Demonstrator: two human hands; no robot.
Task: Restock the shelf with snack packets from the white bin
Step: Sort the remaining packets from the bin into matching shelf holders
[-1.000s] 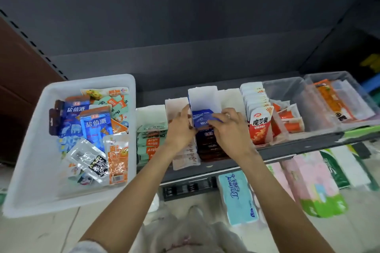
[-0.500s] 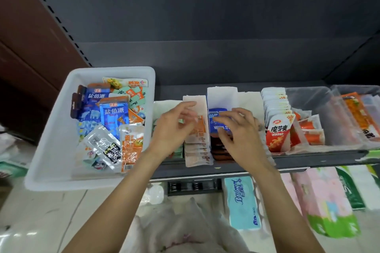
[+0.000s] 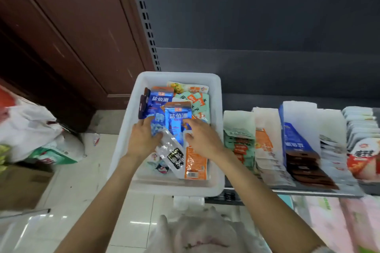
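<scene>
— Where are your hands?

— Both inside the white bin. My left hand lies on the blue packets, fingers loosely spread, gripping nothing that I can see. My right hand has fingers half-curled beside the same packet; whether they pinch it, I cannot tell.

— What's in the way?

— A clear packet lies slantwise between my hands, just under my fingertips, across an orange packet below my right palm. Green-and-orange packets sit beyond my fingers.

— And the shelf?

— Off to the right of my right hand, with upright rows: green, orange, navy box, white sachets.
</scene>
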